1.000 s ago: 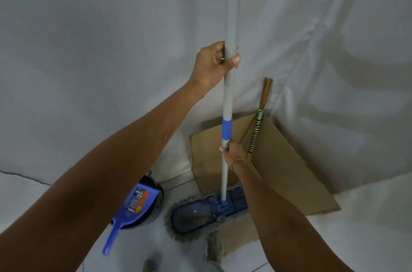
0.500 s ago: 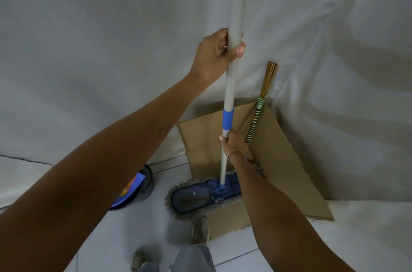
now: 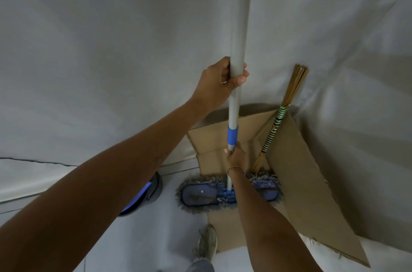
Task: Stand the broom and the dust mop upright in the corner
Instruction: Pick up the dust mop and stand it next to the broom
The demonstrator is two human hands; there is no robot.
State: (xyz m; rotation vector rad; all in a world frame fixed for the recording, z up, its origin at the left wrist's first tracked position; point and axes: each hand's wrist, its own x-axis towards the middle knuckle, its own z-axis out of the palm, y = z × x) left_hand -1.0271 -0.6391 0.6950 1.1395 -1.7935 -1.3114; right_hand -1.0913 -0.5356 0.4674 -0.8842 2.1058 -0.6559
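Note:
The dust mop (image 3: pixel 236 48) stands nearly upright, a long grey pole with a blue collar. Its blue fringed head (image 3: pixel 198 193) lies flat on the floor and on the cardboard's front edge. My left hand (image 3: pixel 219 81) grips the pole high up. Lower down, my right hand (image 3: pixel 236 157) is closed around the pole just under the blue collar. The broom (image 3: pixel 276 124), a bundle of brown sticks with a green and black striped wrap, leans upright in the corner to the right of the mop, its lower end behind the mop head.
Cardboard sheets (image 3: pixel 296 173) line the corner and floor. White sheeting (image 3: pixel 111 48) covers both walls. A dark bucket with a blue dustpan (image 3: pixel 146 196) stands left, partly behind my left arm. My shoe (image 3: pixel 206 245) rests on the tiled floor by the cardboard.
The mop head has slid right, further onto the cardboard and closer to the broom. The view has shifted so my left arm now hides most of the bucket and dustpan.

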